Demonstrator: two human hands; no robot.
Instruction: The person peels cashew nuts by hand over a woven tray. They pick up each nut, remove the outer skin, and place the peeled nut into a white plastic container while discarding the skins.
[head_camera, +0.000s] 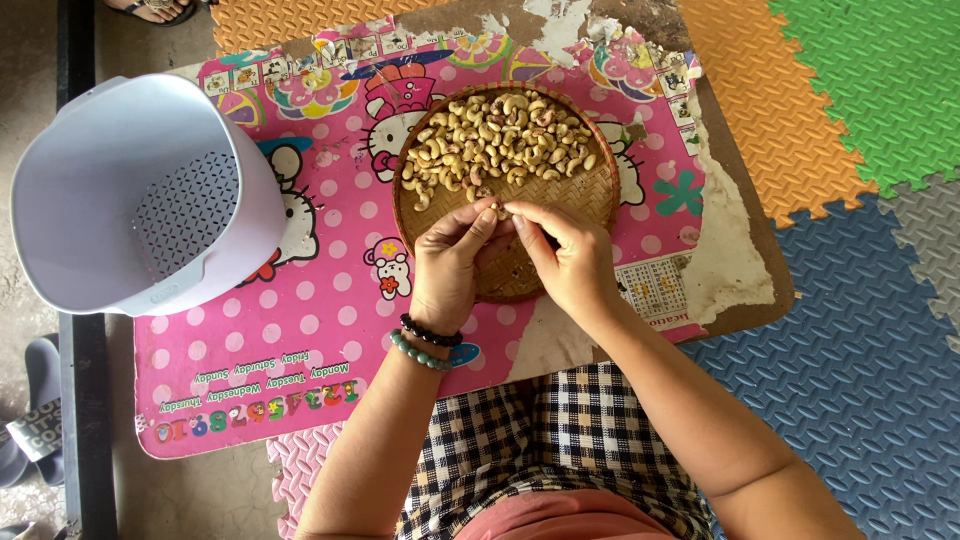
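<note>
Fingertips of left hand (447, 262) and right hand (570, 262) pinch one pale curved cashew (499, 210) over woven tray (520, 270).

Two hands, the left hand (447, 262) and right hand (572, 262), pinch one cashew (499, 210) between them. Just beyond the pinch lies one woven tray (505, 275) with too many cashews to count. Well left of the grip stands one white basket (140, 195).

arms: bare, no sleeves | left hand (446, 268): black bead bracelet (430, 331) at wrist, green bead bracelet (419, 351) just behind it | right hand (575, 265): no jewellery | lap: black-and-white checked cloth (560, 440), pink top (570, 518)
</note>
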